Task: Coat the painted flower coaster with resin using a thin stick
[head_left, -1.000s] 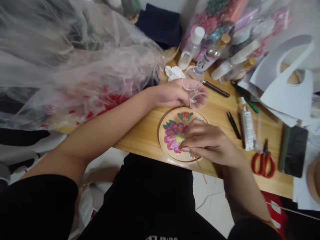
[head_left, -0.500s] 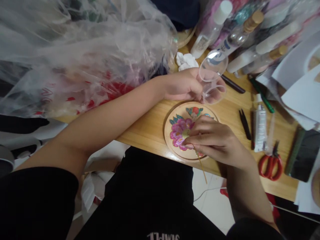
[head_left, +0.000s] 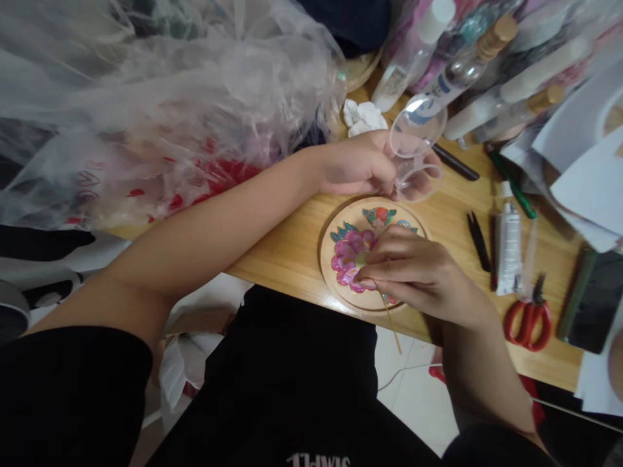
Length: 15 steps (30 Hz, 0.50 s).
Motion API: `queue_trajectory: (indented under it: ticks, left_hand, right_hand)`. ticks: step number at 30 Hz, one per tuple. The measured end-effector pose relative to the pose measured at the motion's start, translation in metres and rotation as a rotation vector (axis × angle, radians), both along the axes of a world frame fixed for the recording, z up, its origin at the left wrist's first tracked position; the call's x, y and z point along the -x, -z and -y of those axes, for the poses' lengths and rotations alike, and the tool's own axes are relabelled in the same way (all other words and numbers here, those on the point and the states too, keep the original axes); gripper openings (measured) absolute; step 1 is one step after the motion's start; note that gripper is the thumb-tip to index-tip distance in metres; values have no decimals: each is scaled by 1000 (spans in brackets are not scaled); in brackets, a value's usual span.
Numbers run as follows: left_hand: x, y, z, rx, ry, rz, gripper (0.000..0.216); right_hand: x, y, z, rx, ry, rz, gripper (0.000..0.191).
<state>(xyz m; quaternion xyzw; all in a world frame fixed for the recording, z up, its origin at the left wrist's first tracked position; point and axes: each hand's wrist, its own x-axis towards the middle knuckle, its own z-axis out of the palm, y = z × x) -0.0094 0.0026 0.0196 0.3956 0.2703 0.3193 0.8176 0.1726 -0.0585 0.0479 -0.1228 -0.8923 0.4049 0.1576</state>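
A round wooden disc with a pink flower and green leaves painted on it lies on the wooden table. My right hand rests over the disc, fingers pinched on a thin wooden stick whose tip touches the flower. My left hand lies just behind the disc and grips a small clear plastic cup, tilted on its side.
Black tweezers, a white tube and red-handled scissors lie right of the disc. Several bottles and white paper shapes crowd the back right. A big clear plastic bag fills the left. A crumpled tissue sits behind my left hand.
The view shifted, so the table now sits higher and further right. My left hand has tipped the clear cup up slightly. My right hand stays on the disc with the stick.
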Motion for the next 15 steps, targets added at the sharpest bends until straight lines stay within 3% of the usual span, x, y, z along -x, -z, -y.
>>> queue_trajectory:
  ticks: [5, 9, 11, 15]
  left_hand:
    - [1, 2, 0, -30, 17, -6, 42]
    - [0, 3, 0, -35, 5, 27, 36]
    - [-1, 4, 0, -50, 2, 40, 34]
    - [-1, 10, -1, -89, -9, 47, 30]
  right_hand:
    - [0, -3, -2, 23, 23, -3, 16]
    - [-4, -5, -3, 108, 128, -80, 10]
    - [-7, -4, -2, 163, 267, -152, 8]
    - [-11, 5, -3, 258, 700, -292, 18]
